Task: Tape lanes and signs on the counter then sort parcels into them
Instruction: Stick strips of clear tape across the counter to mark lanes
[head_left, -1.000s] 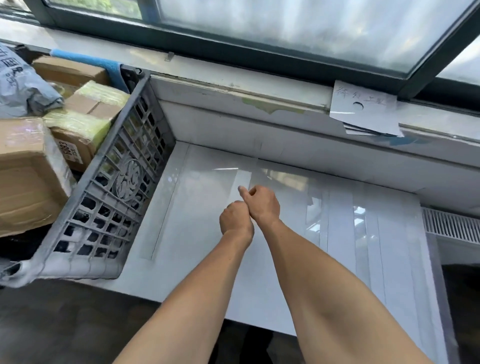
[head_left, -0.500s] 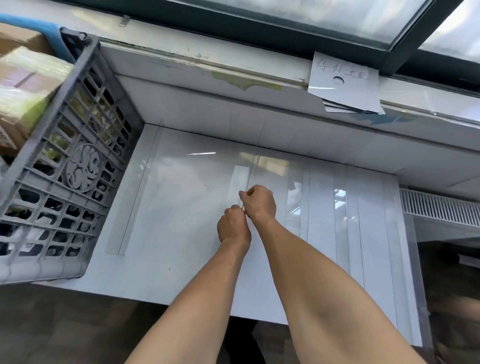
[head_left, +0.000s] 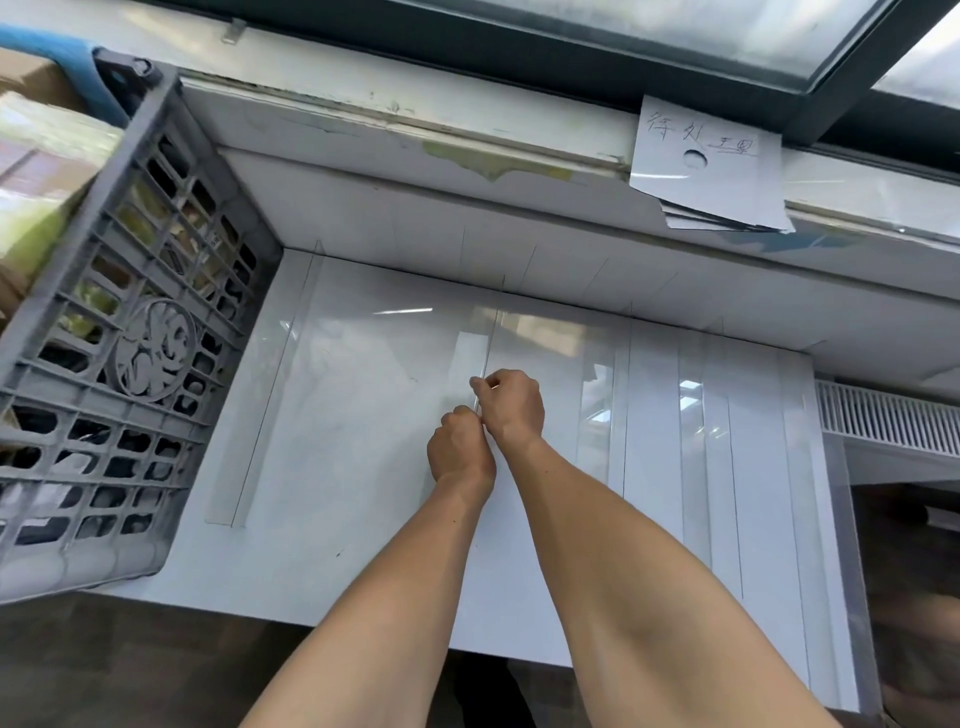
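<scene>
Tape strip (head_left: 488, 348) is pinched by left hand (head_left: 460, 452) and right hand (head_left: 511, 405) at frame centre; if slackened, it could be laid crooked or creased.

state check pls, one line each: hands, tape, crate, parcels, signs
left hand: pinching the tape strip at its near end
right hand: pinching the same strip, just past the left's grip
tape strip: runs from the hands toward the counter's back edge, seemingly not pressed flat
laid tape: flat on counter
crate: at counter's left end, loaded
parcels: in crate
paper signs: stacked on sill
</scene>
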